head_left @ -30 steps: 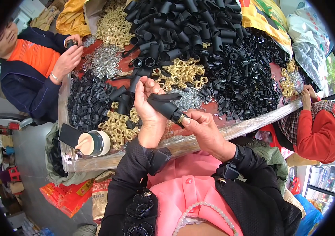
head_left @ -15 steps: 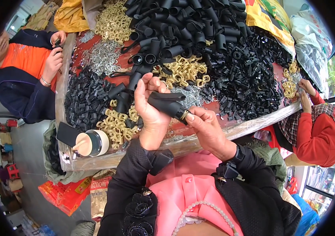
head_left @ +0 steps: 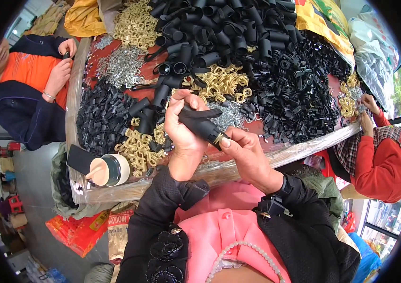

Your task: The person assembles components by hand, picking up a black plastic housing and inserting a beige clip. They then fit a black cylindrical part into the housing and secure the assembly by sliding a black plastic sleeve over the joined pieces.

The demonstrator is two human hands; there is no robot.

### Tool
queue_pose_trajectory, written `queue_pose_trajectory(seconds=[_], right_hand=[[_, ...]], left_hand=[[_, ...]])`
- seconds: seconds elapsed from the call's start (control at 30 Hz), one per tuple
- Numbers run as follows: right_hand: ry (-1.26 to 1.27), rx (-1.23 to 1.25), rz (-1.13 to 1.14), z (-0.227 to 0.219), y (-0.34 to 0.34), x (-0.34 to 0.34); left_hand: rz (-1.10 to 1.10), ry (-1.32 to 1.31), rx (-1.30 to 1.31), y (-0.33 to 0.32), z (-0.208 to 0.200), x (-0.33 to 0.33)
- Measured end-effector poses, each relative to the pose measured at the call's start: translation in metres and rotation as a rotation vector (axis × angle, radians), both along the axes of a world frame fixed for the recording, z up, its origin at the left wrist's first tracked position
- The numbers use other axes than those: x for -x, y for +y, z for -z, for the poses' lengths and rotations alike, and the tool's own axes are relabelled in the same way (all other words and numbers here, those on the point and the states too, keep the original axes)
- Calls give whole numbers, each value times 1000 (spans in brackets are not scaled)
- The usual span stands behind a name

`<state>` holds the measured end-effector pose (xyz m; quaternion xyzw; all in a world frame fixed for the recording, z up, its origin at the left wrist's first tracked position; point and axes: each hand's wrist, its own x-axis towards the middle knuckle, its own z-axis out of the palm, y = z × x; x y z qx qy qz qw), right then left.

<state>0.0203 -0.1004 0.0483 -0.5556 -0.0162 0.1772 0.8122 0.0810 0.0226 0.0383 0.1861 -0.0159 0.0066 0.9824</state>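
Observation:
Above the table's near edge, my left hand (head_left: 184, 129) is wrapped round a black plastic handle tube (head_left: 201, 126) with a dark strap loop (head_left: 202, 113) along its upper side. The handle slants down toward the right and narrows at that end. There my right hand (head_left: 246, 153) pinches the narrow end with thumb and fingers. A small gold-coloured piece (head_left: 219, 138) shows at the tip by my right thumb, partly hidden. Just beyond my hands lie a heap of gold-coloured clips (head_left: 224, 82) and some silver wire hooks (head_left: 228, 113).
Black tubes (head_left: 219, 33) are heaped at the far middle, small black parts (head_left: 294, 94) on the right and left. A lidded jar (head_left: 115, 170) and a black phone-like slab (head_left: 80, 159) stand at the near left corner. Co-workers sit left (head_left: 35, 89) and right (head_left: 379, 160).
My left fingers have curled a little more round the handle, which has shifted slightly. My right hand keeps its pinch on the narrow end. The left co-worker's hands have shifted slightly.

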Motion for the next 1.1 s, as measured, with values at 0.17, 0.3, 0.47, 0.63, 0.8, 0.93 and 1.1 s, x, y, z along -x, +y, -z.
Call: queue_pose_trajectory(seconds=[0.17, 0.3, 0.47, 0.63, 0.8, 0.93, 1.1], right_hand=[[23, -26, 8, 1, 1, 1], [10, 12, -24, -3, -1, -2], [-44, 105, -43, 2, -2, -6], [-107, 52, -85, 18, -6, -12], [-212, 233, -18, 19, -10, -19], [-297, 225, 50, 11, -3, -20], [-247, 51, -27, 9, 0, -20]], left_hand=[[-29, 36, -2, -1, 0, 0], [-58, 85, -7, -2, -2, 2], [-11, 143, -54, -7, -1, 7], [100, 205, 45, -6, 2, 11], [132, 323, 17, -5, -7, 19], [248, 313, 78, -12, -8, 27], [200, 330, 19, -15, -5, 32]])
